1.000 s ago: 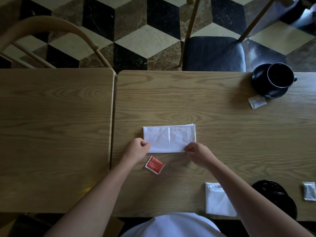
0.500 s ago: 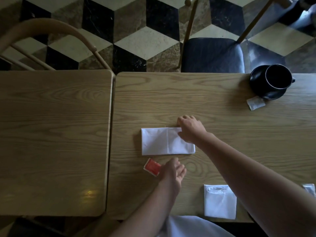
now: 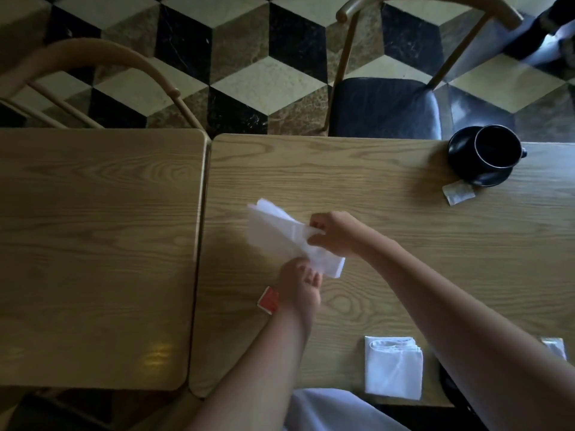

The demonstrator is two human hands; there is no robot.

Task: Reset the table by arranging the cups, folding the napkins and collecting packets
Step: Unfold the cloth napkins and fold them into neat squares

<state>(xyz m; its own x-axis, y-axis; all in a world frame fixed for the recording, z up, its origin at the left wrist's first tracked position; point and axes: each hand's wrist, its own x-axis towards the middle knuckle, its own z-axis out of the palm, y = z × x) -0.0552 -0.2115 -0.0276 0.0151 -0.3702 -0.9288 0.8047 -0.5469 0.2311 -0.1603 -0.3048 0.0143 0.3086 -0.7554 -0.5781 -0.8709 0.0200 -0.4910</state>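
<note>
A white napkin (image 3: 273, 231) is lifted off the right-hand wooden table (image 3: 357, 181), tilted and blurred. My right hand (image 3: 336, 233) pinches its right side. My left hand (image 3: 300, 283) holds its lower edge from below. A red packet (image 3: 268, 300) lies on the table just left of my left wrist. A folded white napkin (image 3: 393, 367) sits at the near edge. A black cup (image 3: 494, 150) stands on a black saucer (image 3: 460, 144) at the far right, with a pale packet (image 3: 458, 193) beside it. Another pale packet (image 3: 555, 346) shows at the right edge.
A second wooden table (image 3: 93, 244) adjoins on the left. A chair with a dark seat (image 3: 382, 107) stands behind the right table, and a curved wooden chair back (image 3: 93, 54) behind the left one. A dark round object at the near right is mostly hidden by my right arm.
The napkin lay flat on the table and is now lifted and tilted between both hands. My left hand moved up from beside the red packet to the napkin's lower edge.
</note>
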